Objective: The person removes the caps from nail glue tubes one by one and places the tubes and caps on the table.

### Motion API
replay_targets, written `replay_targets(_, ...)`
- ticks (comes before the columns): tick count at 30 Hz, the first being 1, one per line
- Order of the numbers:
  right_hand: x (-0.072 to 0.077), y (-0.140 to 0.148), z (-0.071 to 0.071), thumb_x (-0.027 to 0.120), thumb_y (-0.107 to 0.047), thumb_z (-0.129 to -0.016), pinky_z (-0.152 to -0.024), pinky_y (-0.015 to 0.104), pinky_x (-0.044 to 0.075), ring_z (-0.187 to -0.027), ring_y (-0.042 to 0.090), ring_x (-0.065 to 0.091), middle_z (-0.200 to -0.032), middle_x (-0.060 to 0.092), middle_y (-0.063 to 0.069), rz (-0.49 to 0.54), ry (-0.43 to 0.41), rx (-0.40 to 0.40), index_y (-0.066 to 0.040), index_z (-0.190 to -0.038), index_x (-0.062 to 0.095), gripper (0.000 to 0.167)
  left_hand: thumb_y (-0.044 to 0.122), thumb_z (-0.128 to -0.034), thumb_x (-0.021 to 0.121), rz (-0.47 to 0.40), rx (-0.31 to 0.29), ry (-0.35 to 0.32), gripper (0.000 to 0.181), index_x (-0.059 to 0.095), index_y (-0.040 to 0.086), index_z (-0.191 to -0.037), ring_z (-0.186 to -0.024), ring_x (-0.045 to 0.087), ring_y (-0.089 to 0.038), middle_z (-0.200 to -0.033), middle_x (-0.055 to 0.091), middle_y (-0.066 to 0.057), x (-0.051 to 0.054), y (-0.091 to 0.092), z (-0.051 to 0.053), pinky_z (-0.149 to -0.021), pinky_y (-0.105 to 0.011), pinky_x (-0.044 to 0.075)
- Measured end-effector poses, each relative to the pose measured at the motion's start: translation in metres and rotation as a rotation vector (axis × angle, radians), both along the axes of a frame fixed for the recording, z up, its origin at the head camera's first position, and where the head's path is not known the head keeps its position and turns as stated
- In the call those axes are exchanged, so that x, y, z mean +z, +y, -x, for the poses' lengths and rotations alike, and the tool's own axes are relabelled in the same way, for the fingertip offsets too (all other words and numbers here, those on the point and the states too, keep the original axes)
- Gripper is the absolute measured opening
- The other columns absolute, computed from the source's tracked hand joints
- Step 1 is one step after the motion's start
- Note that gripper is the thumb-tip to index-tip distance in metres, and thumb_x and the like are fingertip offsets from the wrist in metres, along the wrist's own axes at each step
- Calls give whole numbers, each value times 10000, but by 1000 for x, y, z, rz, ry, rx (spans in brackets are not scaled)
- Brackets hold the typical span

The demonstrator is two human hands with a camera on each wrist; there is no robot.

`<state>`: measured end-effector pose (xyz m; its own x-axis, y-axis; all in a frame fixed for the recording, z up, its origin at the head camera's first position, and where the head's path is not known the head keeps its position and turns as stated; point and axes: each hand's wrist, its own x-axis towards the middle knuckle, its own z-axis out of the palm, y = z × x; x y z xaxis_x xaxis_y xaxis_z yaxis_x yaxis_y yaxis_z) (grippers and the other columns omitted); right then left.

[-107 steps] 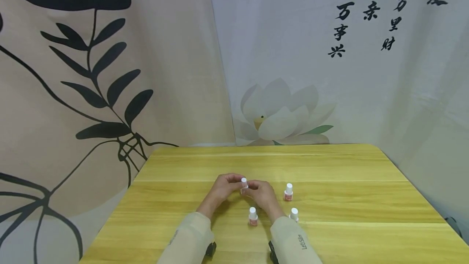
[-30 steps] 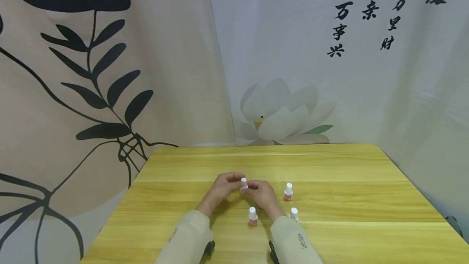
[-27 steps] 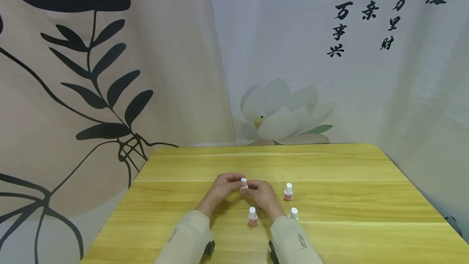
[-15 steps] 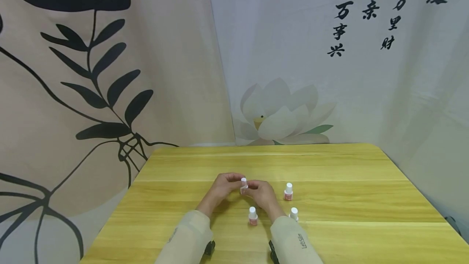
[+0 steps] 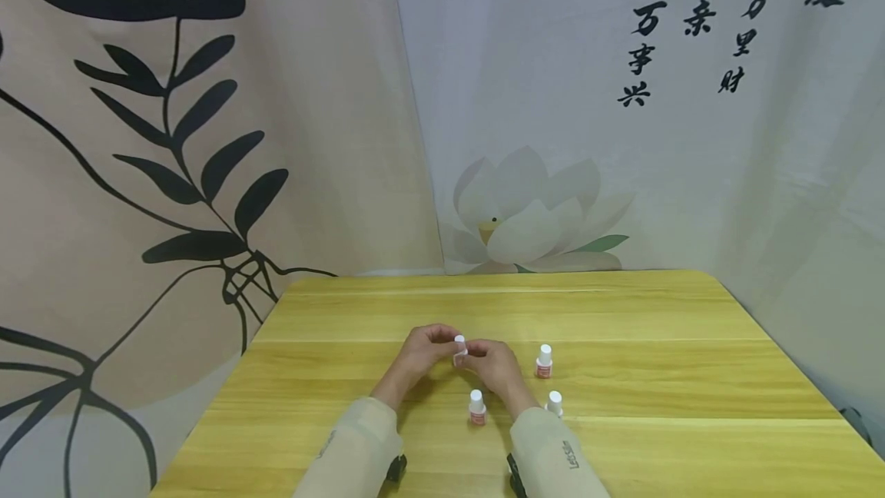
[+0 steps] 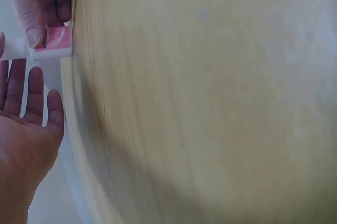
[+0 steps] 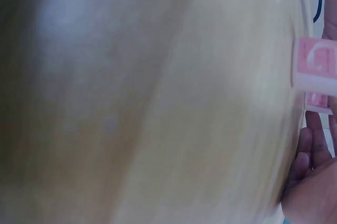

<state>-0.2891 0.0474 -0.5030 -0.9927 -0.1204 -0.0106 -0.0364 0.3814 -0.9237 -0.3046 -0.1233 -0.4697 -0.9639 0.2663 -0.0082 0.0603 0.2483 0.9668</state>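
Note:
Both hands meet around a small white-capped bottle (image 5: 460, 350) with a pink label, upright at the middle of the table. My left hand (image 5: 425, 350) pinches its white cap between thumb and fingers. From the other side my right hand (image 5: 494, 363) grips the lower body. In the left wrist view, the right thumb presses on the label of the bottle (image 6: 57, 42), while several left fingers (image 6: 36, 95) stretch out below the cap. The right wrist view shows a nearer bottle (image 7: 316, 66) partly covering another pink label (image 7: 317, 100) by the fingers.
Three similar bottles stand upright on the wooden table (image 5: 643, 344): one bottle (image 5: 477, 408) between the forearms, one bottle (image 5: 544, 362) right of the right hand, and one bottle (image 5: 555, 404) partly hidden behind the right sleeve. A printed curtain (image 5: 346, 137) hangs behind the table.
Almost nothing differs. Both hands stay at the same spot on the held bottle, with only tiny finger shifts, and the standing bottles have not moved.

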Motion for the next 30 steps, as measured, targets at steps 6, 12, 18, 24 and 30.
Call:
replay_targets(6,-1,1,0,726,-263,-913,-969,550,446,-1116,295,609,-1131,712,37,-4,13,10,-144,-1089,747,214,151,-883,750,-2,8,-1,228,687,3,-1046,-1016,590,-221,-1004,698,-55,-3,0,2,-990,-511,396)
replay_targets(12,-1,1,0,721,-253,-916,-960,538,456,-1102,288,615,-1123,714,40,-12,21,8,-140,-1089,749,208,221,-870,777,12,33,17,251,694,49,-1033,-1004,589,-205,-988,694,-20,-22,-1,14,-965,-475,411)
replay_targets(18,-1,0,0,718,-248,-918,-959,533,459,-1102,289,616,-1120,716,40,-15,24,8,-139,-1094,750,210,252,-854,793,39,58,19,246,697,83,-1004,-1006,596,-210,-980,695,-12,-25,0,14,-955,-457,422)
replay_targets(24,-1,0,1,721,-248,-915,-967,538,452,-1110,293,615,-1128,715,41,-18,31,4,-141,-1088,752,206,252,-858,790,54,62,28,242,692,90,-1009,-1016,596,-215,-992,692,-9,-24,1,13,-964,-463,427)
replay_targets(30,-1,0,0,721,-262,-914,-957,538,457,-1095,291,620,-1118,718,43,-20,35,6,-140,-1082,752,210,270,-863,786,57,43,30,309,677,73,-1076,-1019,594,-211,-1023,682,-18,-26,0,14,-965,-460,431)
